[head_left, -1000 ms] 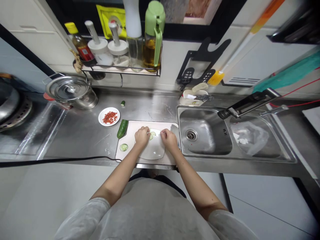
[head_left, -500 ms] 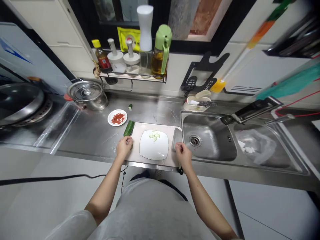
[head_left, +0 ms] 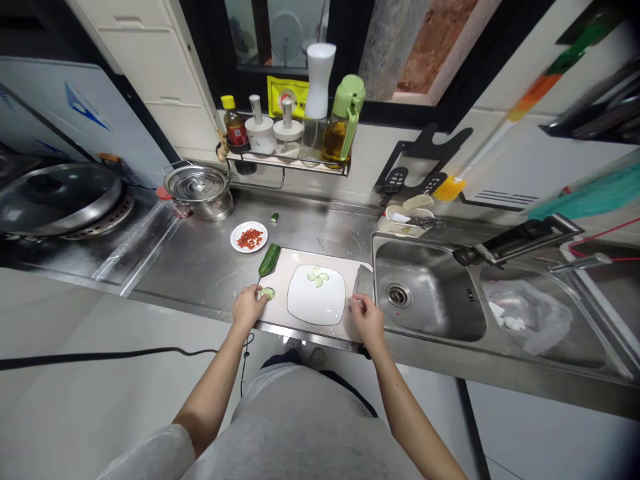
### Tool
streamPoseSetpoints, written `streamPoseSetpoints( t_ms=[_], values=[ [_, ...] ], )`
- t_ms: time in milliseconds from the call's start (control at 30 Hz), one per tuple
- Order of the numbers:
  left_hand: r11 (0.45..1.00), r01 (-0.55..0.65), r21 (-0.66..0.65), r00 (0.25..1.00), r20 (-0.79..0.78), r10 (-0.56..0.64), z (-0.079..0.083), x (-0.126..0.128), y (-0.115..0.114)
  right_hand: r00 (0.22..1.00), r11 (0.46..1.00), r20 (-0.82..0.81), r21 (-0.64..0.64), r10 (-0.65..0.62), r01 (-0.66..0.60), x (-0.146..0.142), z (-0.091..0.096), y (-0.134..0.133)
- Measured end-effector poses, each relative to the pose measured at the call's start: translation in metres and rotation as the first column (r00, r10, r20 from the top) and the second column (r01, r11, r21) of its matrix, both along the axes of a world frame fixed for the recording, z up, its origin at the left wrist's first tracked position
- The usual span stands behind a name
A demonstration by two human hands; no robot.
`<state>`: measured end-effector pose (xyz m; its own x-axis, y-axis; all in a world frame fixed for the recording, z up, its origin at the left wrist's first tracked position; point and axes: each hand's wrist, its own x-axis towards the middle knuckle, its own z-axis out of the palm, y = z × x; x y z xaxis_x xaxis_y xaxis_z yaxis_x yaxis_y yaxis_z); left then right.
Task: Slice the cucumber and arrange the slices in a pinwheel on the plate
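Two bare hands are at work over one pale cutting board (head_left: 277,313) on the steel desk, and here's the left hand (head_left: 250,305) with its thumb right on the little pile of cut cucumber slices (head_left: 269,293) at the board's left side; whether it has one pinched, I cannot tell. Over on the right, the other hand, the right hand (head_left: 367,317), has its fingers drawn narrow just beside the blade of one knife (head_left: 363,281); anything between those fingertips is too small to make out. Between the hands sits one white plate (head_left: 316,305), and near its far edge is a fan of thin pale green slices (head_left: 318,276), too small to count surely. One larger piece of cucumber (head_left: 270,259) lies at the board's far left corner, and farther back on the desk sits one cucumber end (head_left: 275,217), near one white saucer (head_left: 235,239) of chopped red bits (head_left: 250,239).
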<state>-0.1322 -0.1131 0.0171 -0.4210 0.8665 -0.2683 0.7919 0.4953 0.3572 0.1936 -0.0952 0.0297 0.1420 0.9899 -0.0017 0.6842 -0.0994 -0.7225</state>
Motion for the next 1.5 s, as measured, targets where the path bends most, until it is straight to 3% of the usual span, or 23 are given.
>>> streamPoseSetpoints(
  t_ms=[533, 1000, 1167, 1300, 1400, 1500],
  values=[
    [0.999, -0.019, 0.051, 0.999, -0.041, 0.022, -0.004, 0.006, -0.002, 1.000, 1.000, 0.015, -0.022, 0.019, -0.019, 0.002, -0.001, -0.008],
    [0.989, -0.013, 0.144, 0.999, 0.053, 0.005, -0.010, 0.007, 0.003, 0.997, 0.998, 0.046, -0.028, 0.063, -0.062, -0.004, 0.002, -0.005],
    [0.980, -0.035, 0.195, 0.990, 0.138, 0.008, -0.002, 0.008, -0.002, 0.995, 0.995, 0.038, -0.022, 0.094, -0.094, -0.005, 0.002, -0.004],
    [0.946, -0.057, 0.320, 0.955, 0.295, -0.043, 0.011, 0.011, -0.001, 0.989, 0.989, 0.024, -0.031, 0.145, -0.144, -0.013, 0.010, -0.001],
    [0.926, -0.041, 0.374, 0.886, 0.442, -0.139, 0.026, 0.020, 0.003, 0.962, 0.962, 0.002, 0.028, 0.272, -0.272, -0.028, 0.024, 0.003],
    [0.927, 0.042, 0.372, 0.795, 0.550, -0.256, 0.042, 0.034, 0.008, 0.893, 0.887, -0.021, 0.124, 0.450, -0.444, -0.048, 0.043, 0.008]
  ],
)
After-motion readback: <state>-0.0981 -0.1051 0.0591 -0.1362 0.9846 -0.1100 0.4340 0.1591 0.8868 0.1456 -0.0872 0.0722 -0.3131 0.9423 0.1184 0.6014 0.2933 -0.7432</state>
